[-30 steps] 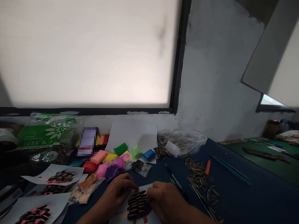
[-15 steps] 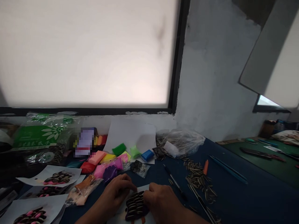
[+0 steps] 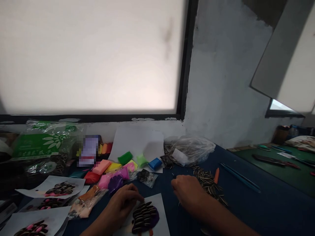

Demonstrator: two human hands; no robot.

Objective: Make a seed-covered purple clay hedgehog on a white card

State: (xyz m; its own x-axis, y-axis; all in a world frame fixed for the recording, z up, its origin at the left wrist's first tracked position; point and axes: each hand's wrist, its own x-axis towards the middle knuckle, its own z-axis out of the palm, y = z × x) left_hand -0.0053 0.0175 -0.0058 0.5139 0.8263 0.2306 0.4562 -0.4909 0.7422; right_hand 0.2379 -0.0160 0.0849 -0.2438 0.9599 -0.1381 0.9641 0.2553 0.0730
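Note:
A white paper sheet [image 3: 164, 218] lies in front of me. On it is a hedgehog-like figure: striped sunflower seeds [image 3: 142, 214] set in rows over purple clay [image 3: 155, 218], with small orange feet at the bottom. My left hand [image 3: 128, 200] is closed with bent fingers at the sheet's upper left edge, holding it, fingertips near the top seeds. Off the sheet to the right, my right hand [image 3: 188, 190] is curled closed over the table, beside a pile of loose sunflower seeds [image 3: 209, 180]. Its fingertips are hidden, and so is anything in them. It covers most of a pen.
Finished seed pictures [image 3: 61, 188] lie stacked at left. Colourful clay packets [image 3: 114, 178] and a green seed bag [image 3: 36, 144] sit behind them. A clear plastic bag [image 3: 194, 149] stands by the wall. An orange stick [image 3: 216, 176] and blue tweezers [image 3: 240, 177] are at right.
My right hand has left the seed figure and moved right to the pen and the seed pile, uncovering purple clay on the figure's right side. My left hand has stayed on the sheet.

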